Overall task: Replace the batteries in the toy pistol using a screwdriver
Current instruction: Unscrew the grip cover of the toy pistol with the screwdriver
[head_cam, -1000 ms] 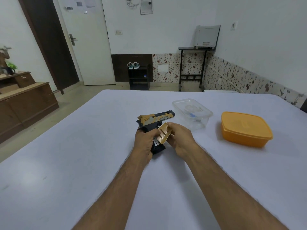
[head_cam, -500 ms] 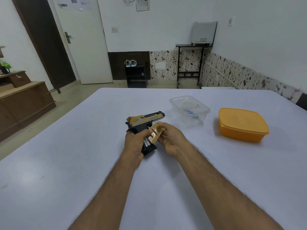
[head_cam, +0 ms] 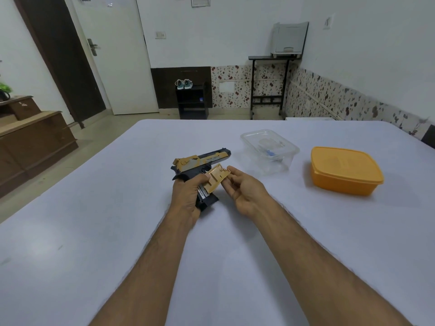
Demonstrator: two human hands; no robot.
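A black and gold toy pistol (head_cam: 200, 162) lies on its side on the white table (head_cam: 94, 231), muzzle pointing right. My left hand (head_cam: 186, 196) grips its black handle, where a battery with a white label (head_cam: 200, 192) shows in the open compartment. A tan battery cover (head_cam: 216, 177) is tilted up off the grip, with its inner side towards me. My right hand (head_cam: 244, 191) pinches the cover's right edge with thumb and fingertips. No screwdriver is plainly visible.
A clear plastic box (head_cam: 269, 150) holding small items, one of them blue, stands just right of the pistol. Farther right sits a closed orange lidded box (head_cam: 344, 170). A wooden cabinet (head_cam: 30, 137) stands off the table's left side.
The tan cover has lifted farther off the grip and swung to the right in my right hand, exposing the battery. My left hand keeps its hold on the pistol's handle.
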